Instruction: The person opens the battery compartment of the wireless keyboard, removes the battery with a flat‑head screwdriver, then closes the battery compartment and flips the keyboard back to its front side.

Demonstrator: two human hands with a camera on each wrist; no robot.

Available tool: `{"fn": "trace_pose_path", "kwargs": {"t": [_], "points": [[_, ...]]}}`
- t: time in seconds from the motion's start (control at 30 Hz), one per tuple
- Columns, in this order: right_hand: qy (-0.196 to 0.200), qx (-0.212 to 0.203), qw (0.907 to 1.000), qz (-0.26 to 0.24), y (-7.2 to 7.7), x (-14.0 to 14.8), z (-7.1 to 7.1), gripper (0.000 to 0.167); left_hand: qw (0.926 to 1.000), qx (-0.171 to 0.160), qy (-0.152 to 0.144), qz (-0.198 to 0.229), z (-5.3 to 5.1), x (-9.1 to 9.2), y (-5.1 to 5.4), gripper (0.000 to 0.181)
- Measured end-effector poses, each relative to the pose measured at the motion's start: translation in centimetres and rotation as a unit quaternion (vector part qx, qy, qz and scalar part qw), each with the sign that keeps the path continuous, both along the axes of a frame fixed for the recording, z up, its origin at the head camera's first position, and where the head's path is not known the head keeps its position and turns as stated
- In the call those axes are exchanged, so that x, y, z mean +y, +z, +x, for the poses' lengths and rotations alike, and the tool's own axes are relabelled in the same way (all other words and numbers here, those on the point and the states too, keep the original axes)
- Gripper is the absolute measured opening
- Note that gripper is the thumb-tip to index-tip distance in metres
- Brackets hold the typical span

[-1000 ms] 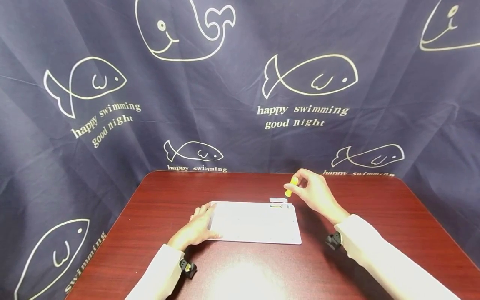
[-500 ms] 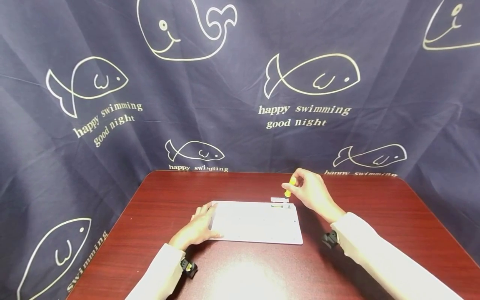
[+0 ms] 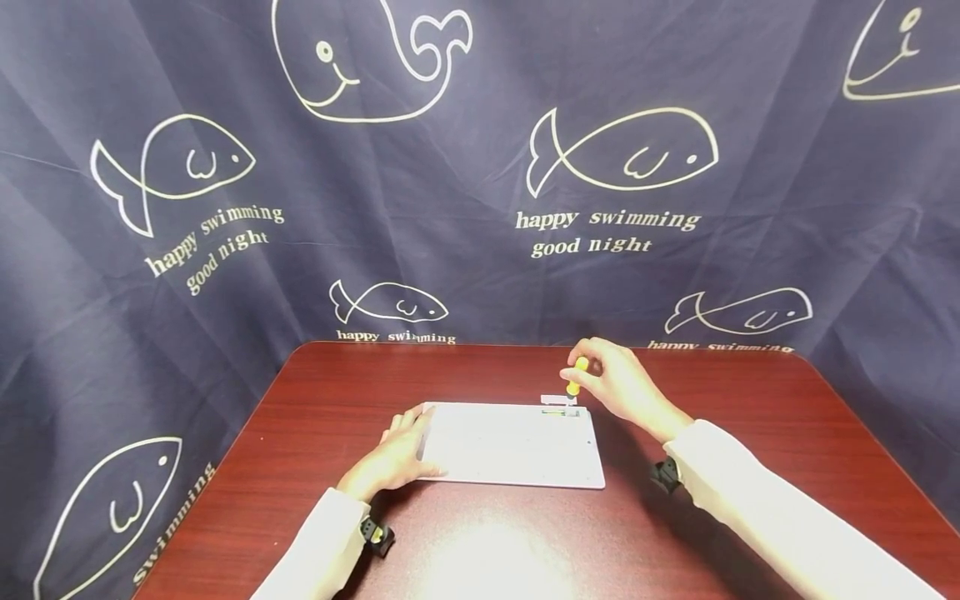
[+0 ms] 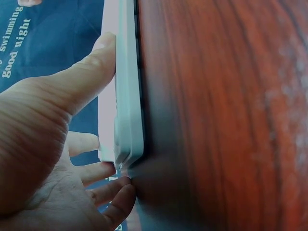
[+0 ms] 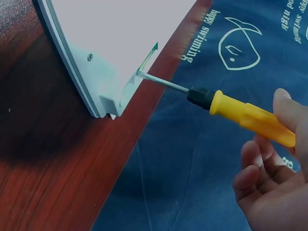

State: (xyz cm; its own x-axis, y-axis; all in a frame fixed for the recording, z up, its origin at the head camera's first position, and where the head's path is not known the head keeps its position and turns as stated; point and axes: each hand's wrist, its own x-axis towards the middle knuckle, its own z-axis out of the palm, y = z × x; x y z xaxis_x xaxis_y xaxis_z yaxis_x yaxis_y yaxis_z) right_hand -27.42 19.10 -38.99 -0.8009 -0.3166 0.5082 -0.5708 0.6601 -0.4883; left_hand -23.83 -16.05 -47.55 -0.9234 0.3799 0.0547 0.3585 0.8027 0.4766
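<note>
A flat white panel-like device (image 3: 510,446) lies on the table, with a small slot (image 3: 557,412) near its far right corner. My left hand (image 3: 397,450) grips its left end; in the left wrist view the thumb of that hand (image 4: 43,139) presses the face, fingers round the end. Between thumb and fingers my right hand (image 3: 618,383) pinches a yellow screwdriver (image 3: 576,379). In the right wrist view the metal tip of the screwdriver (image 5: 245,115) meets the slot's edge, the right hand (image 5: 279,178) at the handle's end. A small white strip (image 3: 553,400) lies just beyond the slot.
The reddish-brown table (image 3: 480,533) extends around the device. Behind it hangs a dark blue curtain (image 3: 480,208) with fish drawings and lettering. Black wrist-worn cameras sit at the left sleeve (image 3: 322,533) and the right sleeve (image 3: 750,492).
My right hand and the screwdriver have shifted slightly left, and the screwdriver stands more upright, its tip now over the slot. The left hand has kept its grip.
</note>
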Motion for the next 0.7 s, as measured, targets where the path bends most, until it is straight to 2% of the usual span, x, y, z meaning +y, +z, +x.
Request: {"fn": "trace_pose_path", "kwargs": {"t": [0.07, 0.17, 0.3, 0.4, 0.53, 0.63, 0.7], "points": [[0.004, 0.003, 1.0000, 0.007, 0.0, -0.1, -0.1, 0.016, 1.0000, 0.001, 0.002, -0.001, 0.0, 0.0, 0.0, 0.096], [0.009, -0.014, 0.9992, 0.036, 0.0, 0.0, -0.1, 0.010, 1.0000, 0.001, 0.003, 0.000, -0.1, -0.1, 0.0, 0.095], [0.017, -0.031, 0.9966, 0.074, 0.3, 0.6, 0.1, 0.024, 1.0000, -0.002, 0.002, -0.001, -0.1, -0.1, 0.0, 0.095], [0.014, -0.017, 0.9973, 0.071, 0.4, 1.6, 0.0, 0.023, 1.0000, -0.003, 0.002, -0.003, 0.0, -0.1, 0.0, 0.095], [-0.025, -0.008, 0.9991, 0.035, -0.3, 3.4, -0.4, 0.011, 1.0000, 0.000, -0.002, -0.001, 0.0, 0.0, -0.1, 0.096], [-0.066, -0.032, 0.9972, 0.014, -1.3, 5.0, -0.5, 0.004, 1.0000, 0.002, -0.005, -0.002, 0.0, -0.1, -0.2, 0.097], [-0.090, -0.054, 0.9944, 0.006, -1.9, 5.9, -0.6, 0.009, 1.0000, 0.003, -0.005, -0.003, 0.0, -0.1, -0.3, 0.096]]}}
